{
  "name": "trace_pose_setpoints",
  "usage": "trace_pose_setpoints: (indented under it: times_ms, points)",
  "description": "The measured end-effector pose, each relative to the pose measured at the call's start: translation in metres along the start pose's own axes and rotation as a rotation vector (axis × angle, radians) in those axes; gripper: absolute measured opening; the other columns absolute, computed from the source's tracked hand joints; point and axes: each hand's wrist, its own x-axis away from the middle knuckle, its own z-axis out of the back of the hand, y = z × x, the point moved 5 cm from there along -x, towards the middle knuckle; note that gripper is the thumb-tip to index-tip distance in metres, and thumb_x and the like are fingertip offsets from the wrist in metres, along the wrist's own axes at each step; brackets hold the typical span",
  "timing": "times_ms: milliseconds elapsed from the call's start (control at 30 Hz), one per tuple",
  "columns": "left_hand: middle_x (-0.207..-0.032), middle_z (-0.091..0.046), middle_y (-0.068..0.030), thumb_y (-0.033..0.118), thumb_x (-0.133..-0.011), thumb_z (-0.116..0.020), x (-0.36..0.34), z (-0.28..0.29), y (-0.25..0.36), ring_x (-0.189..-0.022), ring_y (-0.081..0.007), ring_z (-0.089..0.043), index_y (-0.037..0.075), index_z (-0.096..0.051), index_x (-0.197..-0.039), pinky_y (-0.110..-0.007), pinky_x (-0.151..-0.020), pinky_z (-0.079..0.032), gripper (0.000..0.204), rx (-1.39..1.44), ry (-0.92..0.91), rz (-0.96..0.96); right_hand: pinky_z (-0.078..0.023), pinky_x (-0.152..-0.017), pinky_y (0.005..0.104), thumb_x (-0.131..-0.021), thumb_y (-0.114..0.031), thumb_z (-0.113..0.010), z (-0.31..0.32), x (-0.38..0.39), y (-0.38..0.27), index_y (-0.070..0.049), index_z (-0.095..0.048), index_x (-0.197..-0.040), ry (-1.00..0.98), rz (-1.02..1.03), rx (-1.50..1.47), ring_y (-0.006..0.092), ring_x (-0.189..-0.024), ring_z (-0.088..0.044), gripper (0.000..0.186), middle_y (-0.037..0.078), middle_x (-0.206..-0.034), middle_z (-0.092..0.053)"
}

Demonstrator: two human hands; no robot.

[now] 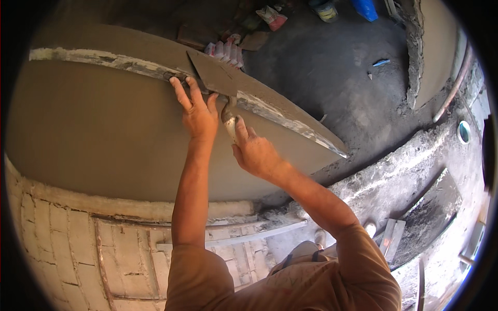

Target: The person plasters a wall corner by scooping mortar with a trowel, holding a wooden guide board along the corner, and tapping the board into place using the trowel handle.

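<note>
My left hand (199,114) reaches to the top edge of a smooth grey mortar surface (98,129), its fingers apart and bent onto a small dark item (173,76) that I cannot make out. My right hand (251,147) is closed around the handle of a pointed trowel (215,72), just right and below of the left hand. The trowel's broad blade lies angled over the mortared ledge (290,111), beside the left fingertips. A pale, rough strip (88,58) runs along the ledge's edge.
Beyond the ledge are a dark floor (316,62), packages (223,52), a bucket (324,10), a blue bag (363,8) and a small blue item (381,62). A plastered wall end (430,57) stands right. Bare blockwork (62,233), a long bar (233,238) and a mortar-stained board (430,217) are nearer me.
</note>
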Motion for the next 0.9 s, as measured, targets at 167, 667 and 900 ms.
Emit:
trace_pose_setpoints:
  times_ms: [167,667,900]
  points:
    - [-0.167,-0.003,-0.0256,0.013,-0.087,-0.074,0.0,-0.001,-0.001,-0.144,-0.0524,-0.035,0.001,-0.032,-0.154,-0.05,-0.101,-0.057,0.08,-0.023,0.001,-0.004,-0.058,-0.065,0.0538,-0.096,-0.019,-0.061,0.001,0.049,0.009,0.009,-0.022,-0.152,-0.025,-0.009,-0.025,0.0484,-0.07,-0.068,0.074,0.033,-0.106,-0.062]
    - [-0.169,-0.012,-0.0187,0.031,-0.093,-0.075,0.003,0.004,-0.003,-0.127,-0.0423,-0.059,0.008,-0.037,-0.153,-0.047,-0.088,-0.061,0.075,-0.027,-0.055,0.148,-0.05,-0.052,0.0335,-0.099,-0.028,-0.054,0.134,0.006,-0.015,-0.003,-0.059,-0.112,-0.337,-0.617,-0.382,0.0147,-0.059,-0.061,0.028,0.007,-0.083,-0.061]
    - [-0.17,-0.018,-0.0128,0.028,-0.089,-0.078,0.002,0.004,-0.006,-0.111,-0.0301,-0.069,0.015,-0.044,-0.15,-0.044,-0.078,-0.058,0.071,0.012,0.076,0.116,-0.052,-0.054,0.0344,-0.095,-0.033,-0.056,0.135,-0.052,-0.055,-0.005,-0.061,-0.108,-0.395,-0.61,-0.387,0.0161,-0.06,-0.063,0.031,0.007,-0.084,-0.063]
